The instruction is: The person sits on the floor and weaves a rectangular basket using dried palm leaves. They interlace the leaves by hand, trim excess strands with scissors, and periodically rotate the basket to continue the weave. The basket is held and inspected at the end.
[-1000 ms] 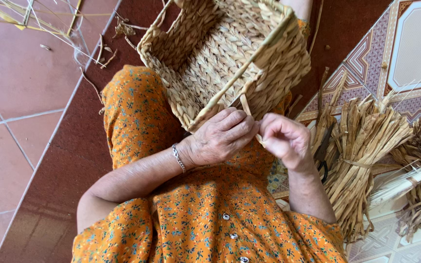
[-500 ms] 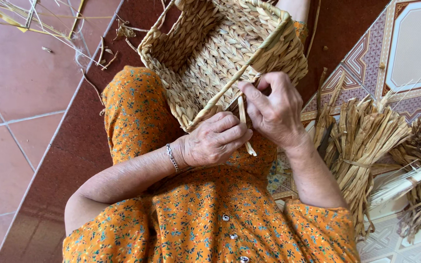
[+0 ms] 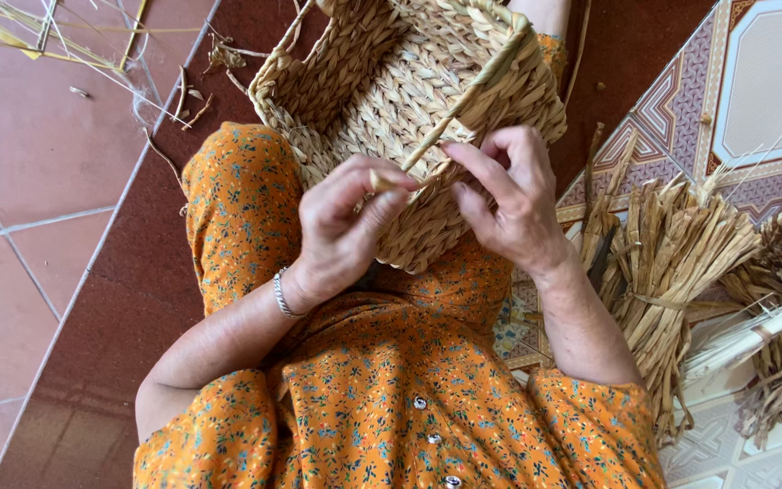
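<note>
Straw strand (image 3: 445, 136) — diagonal, tip upper-right

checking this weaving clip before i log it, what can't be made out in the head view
- Woven basket: its far end is cut off by the top edge.
- Straw strand: the left hand covers its near end, so its length is unclear.
- Basket rim near the right hand: the fingers hide where the strand enters.
- Straw bundles: cut off by the right edge.
- Dark tool beside the bundles: mostly hidden, kind unclear.
</note>
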